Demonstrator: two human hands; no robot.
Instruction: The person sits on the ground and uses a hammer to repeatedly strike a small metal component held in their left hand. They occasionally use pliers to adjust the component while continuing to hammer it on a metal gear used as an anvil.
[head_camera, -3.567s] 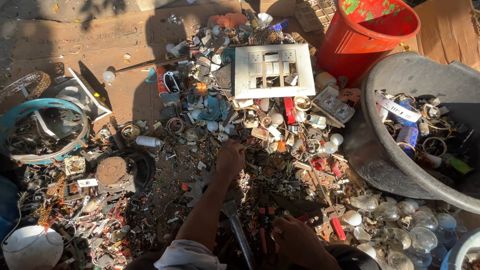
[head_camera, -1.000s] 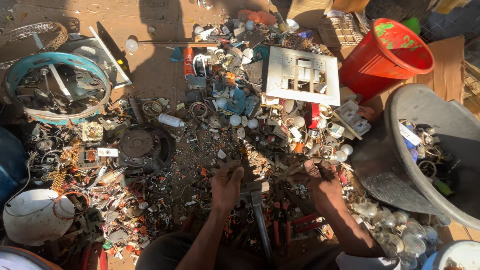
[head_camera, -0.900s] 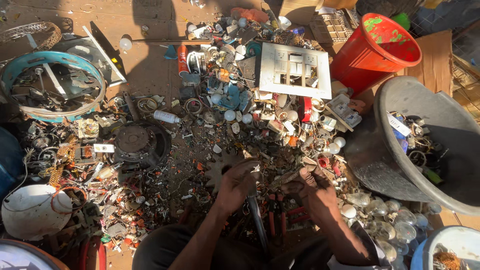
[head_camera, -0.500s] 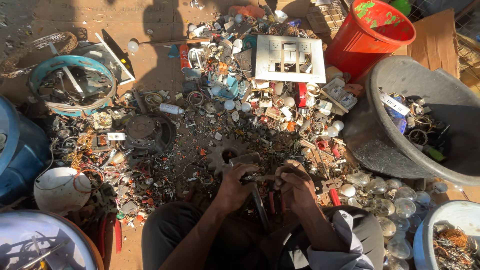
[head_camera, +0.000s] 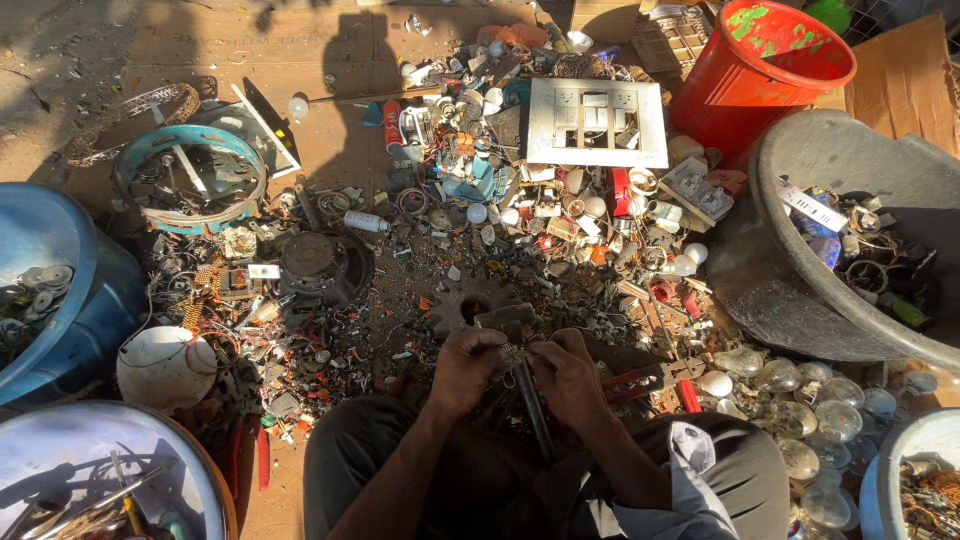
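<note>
I sit on the ground over a spread of small electrical scrap. My left hand (head_camera: 462, 368) and my right hand (head_camera: 568, 375) meet in front of my knees, both pinching a small metal part (head_camera: 512, 354) between the fingertips. A hammer (head_camera: 520, 370) stands between my hands, its head on a flat metal block (head_camera: 470, 303) and its dark handle running back toward me. Red-handled pliers (head_camera: 650, 378) lie just right of my right hand.
A grey tub (head_camera: 800, 300) with scrap sits at right, a red bucket (head_camera: 752, 75) behind it. A white switch plate (head_camera: 597, 122) lies far centre. Clear bulbs (head_camera: 800, 400) are heaped at right. A blue tub (head_camera: 50, 290), a white dome (head_camera: 165, 365) and a motor (head_camera: 315, 265) are at left.
My hands have drawn back from the scrap pile toward my knees and come together on a small part. The view has tilted down, showing more of my legs.
</note>
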